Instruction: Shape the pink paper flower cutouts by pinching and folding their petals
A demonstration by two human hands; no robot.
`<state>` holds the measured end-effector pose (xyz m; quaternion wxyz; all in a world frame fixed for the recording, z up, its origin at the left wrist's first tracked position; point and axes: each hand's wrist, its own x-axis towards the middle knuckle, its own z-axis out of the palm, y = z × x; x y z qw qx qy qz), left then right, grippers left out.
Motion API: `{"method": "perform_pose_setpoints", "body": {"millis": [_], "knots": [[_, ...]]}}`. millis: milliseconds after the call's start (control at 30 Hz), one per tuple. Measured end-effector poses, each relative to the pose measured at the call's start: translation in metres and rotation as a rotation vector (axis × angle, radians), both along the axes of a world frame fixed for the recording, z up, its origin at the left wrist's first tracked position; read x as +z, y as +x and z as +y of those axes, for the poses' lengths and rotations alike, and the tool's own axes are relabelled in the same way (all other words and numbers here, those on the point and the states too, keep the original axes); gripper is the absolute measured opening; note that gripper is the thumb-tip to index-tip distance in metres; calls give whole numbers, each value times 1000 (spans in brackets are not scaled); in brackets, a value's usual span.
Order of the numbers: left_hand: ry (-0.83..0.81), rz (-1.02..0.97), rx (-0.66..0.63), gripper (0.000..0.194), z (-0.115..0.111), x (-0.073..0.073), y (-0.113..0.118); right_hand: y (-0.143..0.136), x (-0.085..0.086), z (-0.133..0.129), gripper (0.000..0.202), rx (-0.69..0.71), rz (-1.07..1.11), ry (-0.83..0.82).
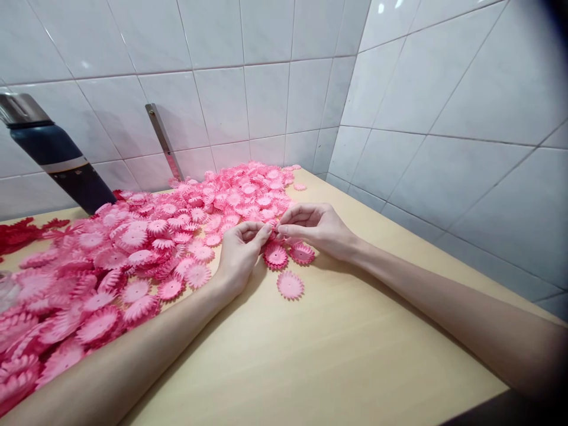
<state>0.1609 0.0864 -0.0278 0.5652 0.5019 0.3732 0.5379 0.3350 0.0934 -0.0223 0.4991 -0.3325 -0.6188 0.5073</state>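
My left hand (242, 254) and my right hand (317, 228) meet fingertip to fingertip at the front edge of a pink heap. Thumb and forefinger of each are pinched together on a pink flower cutout (274, 228), which the fingers mostly cover. Just below them lie two darker pink flower cutouts, one with a small centre hole (276, 256) and another to its right (302, 253). A paler, round, notched-edge flower cutout (290, 285) rests flat nearer to me.
A large heap of pink flower cutouts (142, 236) spreads over the left and back of the light wooden table (319, 355). A dark blue bottle (62, 151) stands at the back left beside red pieces (20, 234). A metal strip (162, 139) leans by the tiled wall (266, 94).
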Motion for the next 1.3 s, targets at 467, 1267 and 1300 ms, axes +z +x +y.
{"method": "perform_pose_setpoints", "body": {"millis": [467,1267,1300], "knots": [[76,104,23,27,-3,3,0,-2,1,-1,28,-37,-33,27],[-21,57,-8,22,1,-1,-1,-7,2,-1,17,-69,-15,34],[-40,41,-17,21,2,-1,-1,-7,2,-1,17,-68,-8,29]]}}
